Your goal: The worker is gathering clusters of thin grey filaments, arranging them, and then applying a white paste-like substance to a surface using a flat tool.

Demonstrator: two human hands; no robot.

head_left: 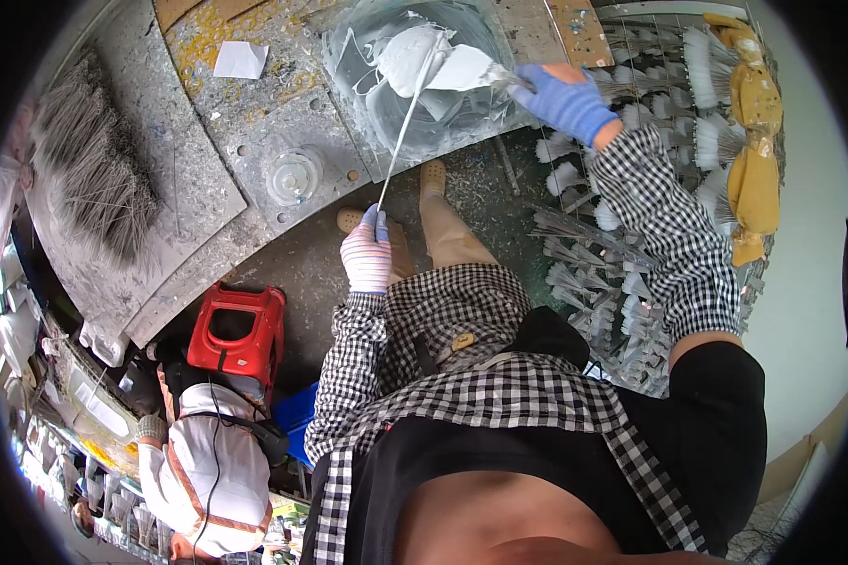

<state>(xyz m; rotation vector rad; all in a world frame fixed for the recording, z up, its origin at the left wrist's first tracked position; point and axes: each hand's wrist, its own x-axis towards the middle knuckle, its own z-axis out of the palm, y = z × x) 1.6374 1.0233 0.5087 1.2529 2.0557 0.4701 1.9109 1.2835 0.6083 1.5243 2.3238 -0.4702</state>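
Note:
My left hand point(367, 252), in a white and striped glove, is closed around the lower end of a long thin rod point(401, 141). The rod's upper end meets a thick mound of white paste point(405, 55) over a smeared board point(353, 80). My right hand point(567, 99), in a blue glove, grips the short handle of a scraper point(501, 77), whose blade is covered with white paste beside the rod's tip. Grey and white smears cover the board around the mound.
A dark bundle of thin wires point(94, 160) lies on the stained table at left. Near it are a round clear container point(294, 175) and a white paper point(241, 60). Racked white-tipped bundles point(622, 179) stand at right. A red stool point(238, 330) and a seated person point(212, 461) are lower left.

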